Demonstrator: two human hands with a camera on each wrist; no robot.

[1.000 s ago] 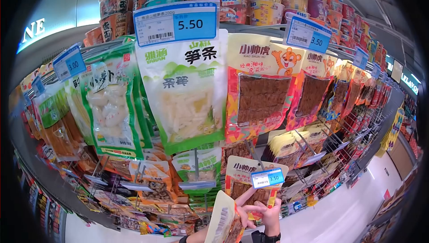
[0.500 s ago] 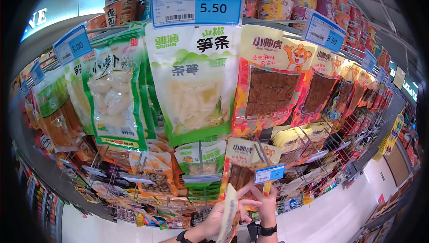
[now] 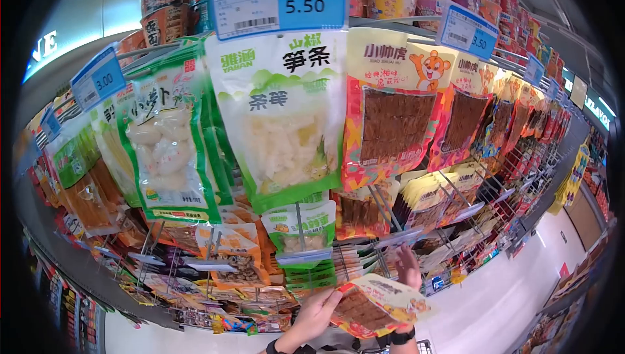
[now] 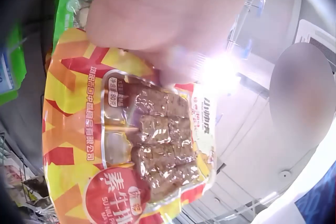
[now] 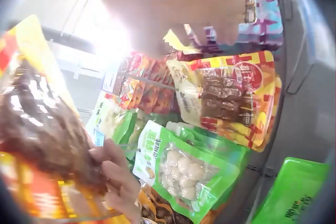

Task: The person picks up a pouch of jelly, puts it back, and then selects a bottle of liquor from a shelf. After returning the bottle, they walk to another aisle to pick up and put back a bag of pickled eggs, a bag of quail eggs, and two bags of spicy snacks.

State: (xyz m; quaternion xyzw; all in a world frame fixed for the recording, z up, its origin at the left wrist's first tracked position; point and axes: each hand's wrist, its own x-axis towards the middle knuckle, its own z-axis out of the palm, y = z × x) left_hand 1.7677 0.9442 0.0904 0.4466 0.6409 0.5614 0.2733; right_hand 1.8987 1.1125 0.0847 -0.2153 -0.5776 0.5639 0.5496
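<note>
In the head view, my left hand [image 3: 316, 315] pinches the left edge of a red and cream packet [image 3: 364, 312] with brown pieces, tilted with its front up. My right hand [image 3: 407, 268] is raised just behind the packet's right side, its fingers loosely extended and holding nothing visible. The packet hides part of that wrist. The left wrist view shows the packet [image 4: 73, 124] beside my left hand [image 4: 168, 14]. In the right wrist view, left-hand fingers [image 5: 116, 174] grip the packet [image 5: 42, 124], while my blurred right hand [image 5: 168, 8] fills the top.
Large hanging bags [image 3: 280, 133] with a 5.50 price tag [image 3: 280, 6] fill the upper rack. Matching packets [image 3: 366, 214] hang on a lower hook behind the hands, beside green bags [image 3: 303, 227]. Metal hooks with tags jut outward. Stacked noodle tubs [image 3: 163, 22] stand on top.
The held packet has turned from edge-on to front up. My right hand has come away from the lower hanging packet and its price tag, which has swung down. Both hands have moved apart.
</note>
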